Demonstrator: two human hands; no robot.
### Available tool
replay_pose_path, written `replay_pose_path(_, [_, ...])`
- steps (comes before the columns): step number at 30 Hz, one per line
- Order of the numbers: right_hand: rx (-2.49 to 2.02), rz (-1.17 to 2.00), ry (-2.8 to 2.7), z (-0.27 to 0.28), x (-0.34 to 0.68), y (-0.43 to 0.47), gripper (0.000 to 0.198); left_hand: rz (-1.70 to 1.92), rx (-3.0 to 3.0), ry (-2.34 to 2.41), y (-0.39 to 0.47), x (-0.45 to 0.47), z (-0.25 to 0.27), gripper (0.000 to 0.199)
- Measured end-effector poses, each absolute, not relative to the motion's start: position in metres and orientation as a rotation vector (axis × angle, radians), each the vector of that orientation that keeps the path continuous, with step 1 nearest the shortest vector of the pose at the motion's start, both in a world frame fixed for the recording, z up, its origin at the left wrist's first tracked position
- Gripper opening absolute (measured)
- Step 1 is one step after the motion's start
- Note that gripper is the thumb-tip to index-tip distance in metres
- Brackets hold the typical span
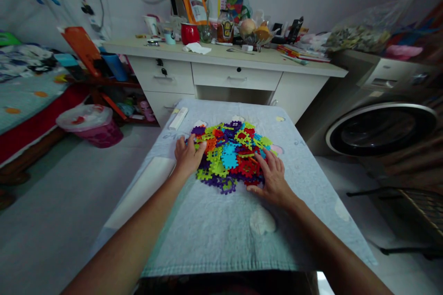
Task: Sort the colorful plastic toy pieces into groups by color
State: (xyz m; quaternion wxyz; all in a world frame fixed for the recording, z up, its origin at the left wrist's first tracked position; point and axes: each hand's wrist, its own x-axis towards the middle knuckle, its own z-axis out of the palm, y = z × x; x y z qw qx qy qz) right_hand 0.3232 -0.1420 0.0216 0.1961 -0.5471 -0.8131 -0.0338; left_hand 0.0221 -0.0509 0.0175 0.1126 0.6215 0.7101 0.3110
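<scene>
A heap of flat, notched plastic building pieces (229,156) in purple, lime green, red, orange and light blue lies on a cloth-covered table (221,235). At the heap's left edge rests my left hand (188,154), its fingers apart and touching the outer pieces. My right hand (272,175) lies against the right side, fingers spread over the red and purple pieces. Neither hand has a piece lifted. Some pieces under the fingertips are hidden.
A white box (178,119) sits near the table's far left corner, and a white sheet (148,189) lies by my left forearm. Beyond stands a white desk (238,76) crowded with jars and packets. A washing machine (377,101) is at right, a pink bin (93,126) at left.
</scene>
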Motion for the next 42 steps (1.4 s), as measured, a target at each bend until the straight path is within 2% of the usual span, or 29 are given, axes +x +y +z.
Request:
replay_pose_path(5, [-1.621, -0.036, -2.199, 0.003, 0.334, -0.153, 0.099, 0.833, 1.783, 2.103, -0.031, 0.032, 0.013, 0.059])
replay_pose_path(10, [-1.607, -0.013, -2.158, -0.002, 0.316, -0.146, 0.094, 1.034, 1.825, 1.892, -0.019, 0.052, 0.009, 0.048])
replay_pose_path(17, [-1.549, -0.141, -2.07, 0.007, 0.296, -0.138, 0.084, 1.349, 1.773, 1.712, -0.019, 0.044, 0.001, 0.046])
replay_pose_path(20, [-1.397, -0.18, -2.04, 0.009, 0.297, -0.14, 0.066, 1.42, 1.752, 1.761, -0.019, 0.036, 0.003, 0.041])
replay_pose_path(24, [-1.3, -0.174, -2.036, 0.012, 0.296, -0.144, 0.027, 1.404, 1.735, 1.858, -0.014, 0.032, 0.006, 0.034])
replay_pose_path(27, [-1.243, -0.176, -2.114, 0.017, 0.291, -0.151, 0.013, 1.346, 1.735, 1.912, -0.01, 0.032, 0.005, 0.034])
replay_pose_path(34, [-1.019, -0.181, -2.412, 0.024, 0.278, -0.163, 0.032, 1.163, 1.812, 1.892, -0.011, 0.034, 0.0, 0.044])
replay_pose_path(42, [-1.019, -0.259, -2.422, 0.022, 0.273, -0.16, 0.013, 1.208, 1.664, 2.042, 0.014, 0.032, 0.007, 0.039])
